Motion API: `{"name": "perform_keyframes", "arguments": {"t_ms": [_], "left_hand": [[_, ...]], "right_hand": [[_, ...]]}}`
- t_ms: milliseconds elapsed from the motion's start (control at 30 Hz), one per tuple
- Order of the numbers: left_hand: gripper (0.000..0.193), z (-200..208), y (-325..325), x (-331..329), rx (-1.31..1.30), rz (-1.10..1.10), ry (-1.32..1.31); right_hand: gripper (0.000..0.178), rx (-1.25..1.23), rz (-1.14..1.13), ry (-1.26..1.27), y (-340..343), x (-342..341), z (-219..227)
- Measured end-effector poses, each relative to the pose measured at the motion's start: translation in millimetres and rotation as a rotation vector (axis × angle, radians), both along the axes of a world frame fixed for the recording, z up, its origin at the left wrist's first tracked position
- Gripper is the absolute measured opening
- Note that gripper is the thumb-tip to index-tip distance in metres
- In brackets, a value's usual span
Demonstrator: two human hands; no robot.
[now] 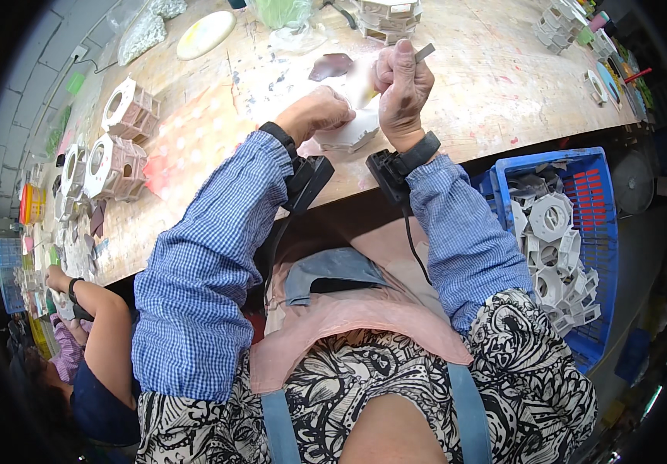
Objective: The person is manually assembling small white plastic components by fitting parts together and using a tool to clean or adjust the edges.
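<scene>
The left hand (319, 110) presses on a white piece (349, 133) on the tabletop (473, 85). The right hand (401, 85) is closed tight around a thin grey tool (424, 52).

Bare table (465, 93) lay open right of the right hand (401, 89). Stacked white octagonal frames (121, 139) blocked the left side; more frames (388, 17) and a green bag (281, 11) closed the far edge. A blue crate (600, 232) hemmed the right flank.
</scene>
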State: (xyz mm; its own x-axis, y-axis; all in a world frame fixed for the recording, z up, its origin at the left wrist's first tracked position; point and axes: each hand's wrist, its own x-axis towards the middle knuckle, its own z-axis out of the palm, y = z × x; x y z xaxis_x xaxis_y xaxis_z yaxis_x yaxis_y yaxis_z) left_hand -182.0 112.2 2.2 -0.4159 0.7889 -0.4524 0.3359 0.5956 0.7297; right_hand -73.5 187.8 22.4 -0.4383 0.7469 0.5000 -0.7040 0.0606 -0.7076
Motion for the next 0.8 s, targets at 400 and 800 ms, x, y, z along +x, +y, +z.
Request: {"name": "perform_keyframes", "arguments": {"t_ms": [400, 800], "left_hand": [[0.012, 3.4, -2.6, -2.3, 0.045, -0.062, 0.041], [0.013, -10.1, 2.9, 1.2, 0.119, -0.007, 0.097]], "right_hand": [[0.039, 0.206, 0.052, -0.127, -0.6, -6.3, -10.3], [0.048, -0.02, -0.065, -0.171, 33.6, 17.4, -23.2]]}}
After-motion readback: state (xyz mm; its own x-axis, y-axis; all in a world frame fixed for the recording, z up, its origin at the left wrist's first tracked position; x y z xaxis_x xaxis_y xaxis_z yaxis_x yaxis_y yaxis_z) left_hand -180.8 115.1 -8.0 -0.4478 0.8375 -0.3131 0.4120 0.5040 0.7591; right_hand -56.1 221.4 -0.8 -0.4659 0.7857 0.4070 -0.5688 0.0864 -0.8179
